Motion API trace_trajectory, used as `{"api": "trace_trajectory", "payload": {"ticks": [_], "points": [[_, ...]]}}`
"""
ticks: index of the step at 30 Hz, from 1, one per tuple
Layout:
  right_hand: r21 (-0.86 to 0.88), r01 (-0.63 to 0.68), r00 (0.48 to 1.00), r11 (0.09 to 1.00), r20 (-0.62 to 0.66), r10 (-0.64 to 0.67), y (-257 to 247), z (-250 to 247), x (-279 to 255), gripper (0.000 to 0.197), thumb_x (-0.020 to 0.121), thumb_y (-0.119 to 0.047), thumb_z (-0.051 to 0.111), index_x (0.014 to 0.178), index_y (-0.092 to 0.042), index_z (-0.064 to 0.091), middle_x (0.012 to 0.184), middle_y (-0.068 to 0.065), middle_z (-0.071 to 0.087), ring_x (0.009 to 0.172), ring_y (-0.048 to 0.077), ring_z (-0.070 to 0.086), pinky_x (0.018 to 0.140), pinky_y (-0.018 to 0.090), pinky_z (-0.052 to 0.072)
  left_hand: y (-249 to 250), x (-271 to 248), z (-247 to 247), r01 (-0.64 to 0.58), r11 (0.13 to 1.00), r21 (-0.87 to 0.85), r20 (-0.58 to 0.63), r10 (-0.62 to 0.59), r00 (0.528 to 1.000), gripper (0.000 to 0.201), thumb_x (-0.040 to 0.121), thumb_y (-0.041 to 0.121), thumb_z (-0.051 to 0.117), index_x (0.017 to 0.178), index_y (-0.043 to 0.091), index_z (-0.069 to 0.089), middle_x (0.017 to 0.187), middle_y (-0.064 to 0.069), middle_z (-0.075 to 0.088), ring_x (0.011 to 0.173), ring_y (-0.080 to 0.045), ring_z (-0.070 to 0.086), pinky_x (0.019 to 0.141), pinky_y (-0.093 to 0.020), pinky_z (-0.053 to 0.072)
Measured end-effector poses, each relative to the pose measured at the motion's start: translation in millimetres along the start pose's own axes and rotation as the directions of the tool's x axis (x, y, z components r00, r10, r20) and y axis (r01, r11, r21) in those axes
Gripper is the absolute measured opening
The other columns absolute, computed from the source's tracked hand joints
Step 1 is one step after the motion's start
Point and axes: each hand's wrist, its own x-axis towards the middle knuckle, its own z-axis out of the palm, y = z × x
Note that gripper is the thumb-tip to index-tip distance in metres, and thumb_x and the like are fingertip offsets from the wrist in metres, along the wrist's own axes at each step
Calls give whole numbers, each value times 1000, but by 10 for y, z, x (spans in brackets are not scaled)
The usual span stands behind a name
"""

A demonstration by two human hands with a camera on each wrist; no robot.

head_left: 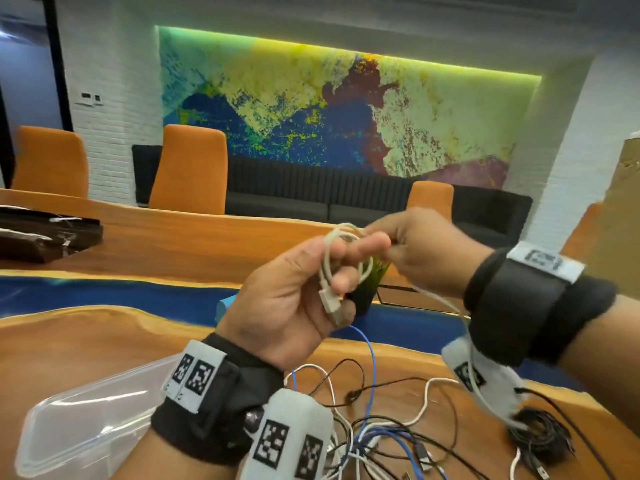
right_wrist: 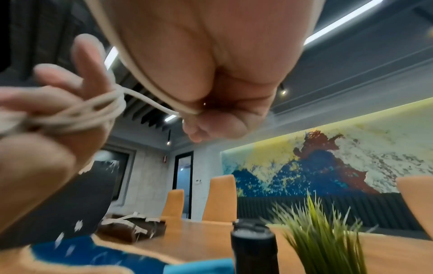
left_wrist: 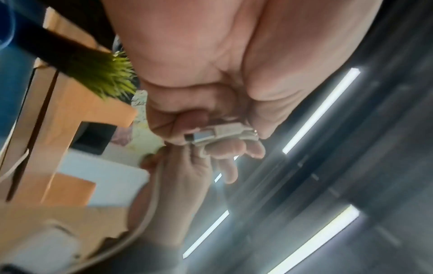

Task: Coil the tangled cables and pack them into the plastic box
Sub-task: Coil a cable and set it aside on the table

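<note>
White cable [head_left: 337, 258]: your left hand [head_left: 294, 299] is gripping its loops as a spool; your right hand [head_left: 420, 251] is pinching the tail taut. Box [head_left: 79, 424] is waiting on worktop [head_left: 104, 344], left.

Both hands are raised above the table [head_left: 145, 237], in front of the person. The left hand [head_left: 294, 296] is to the left of and touching the right hand [head_left: 426, 251]. The cable [head_left: 346, 258] is looped around the left-hand fingers [head_left: 367, 245], its USB plug [head_left: 329, 303] lying against the palm; one strand runs to the right hand and down past the right wrist. Below the hands, the tangled cables [head_left: 381, 427] lie on the table. The plastic box [head_left: 86, 420] sits on the table left of the tangle. A potted plant [head_left: 370, 282] stands behind the hands. Chairs [head_left: 190, 168] stand at the far edge, a sofa [head_left: 311, 188] behind them.
</note>
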Motion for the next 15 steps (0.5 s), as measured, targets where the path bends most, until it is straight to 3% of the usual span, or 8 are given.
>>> {"api": "trace_trajectory", "payload": {"ticks": [2,4,8,9,11,12,13,15], "points": [[-63,-4,985,998,171,15,-75,126,-83,16,98,-23,55,105,-22,70,84,-8,64,79,10,57,71,21,45,39,-3,-35,-53,992,-115,-27,50,998,20,98,29,43,93,16,57,140,-12,56,78,-8,55,67,-27,44],[-116,40,960,992,281,-6,-182,157,-129,19,98,-28,55,115,-27,65,91,-11,60,82,9,52,69,21,41,42,11,-12,-114,992,-61,-148,104,983,19,99,30,40,92,18,52,140,-10,57,85,-9,59,68,-27,44],[-288,134,895,948,447,10,-294,73,-132,21,98,-29,55,117,-25,62,96,-8,61,85,12,57,79,28,49,-11,57,13,-150,911,385,-328,287,900,17,97,22,44,101,15,59,135,3,62,114,-12,64,84,-28,50],[-321,165,873,933,488,13,-287,78,-140,19,98,-26,54,114,-25,64,99,-6,63,89,14,59,84,32,52,-23,56,-33,-113,798,592,-309,355,882,15,99,19,45,104,15,59,137,10,60,119,-6,60,90,-25,49],[-337,218,873,916,486,-29,-271,53,-168,16,97,-19,54,105,-25,67,97,-4,65,89,18,61,84,38,54,-49,39,-154,6,371,928,-171,412,895,12,102,21,47,108,19,58,131,25,55,118,6,54,96,-23,47],[-318,219,895,923,442,-61,-278,8,-180,15,96,-18,55,102,-25,68,95,-5,66,88,17,61,82,37,54,-72,31,-206,50,170,984,-113,389,914,12,101,24,48,109,21,57,124,27,56,113,7,55,96,-27,47],[-273,208,918,939,387,-91,-285,-58,-180,14,96,-21,57,101,-25,69,93,-6,67,86,14,61,80,33,52,-98,32,-237,67,60,996,-84,356,931,13,101,25,48,110,22,57,118,24,58,107,3,57,94,-30,48],[-149,191,946,970,293,-141,-298,-198,-163,16,96,-24,60,104,-27,73,91,-11,68,83,6,61,75,19,48,-130,34,-237,48,131,990,-84,287,954,16,100,26,46,104,18,59,101,11,65,89,-3,59,79,-25,50]]}}
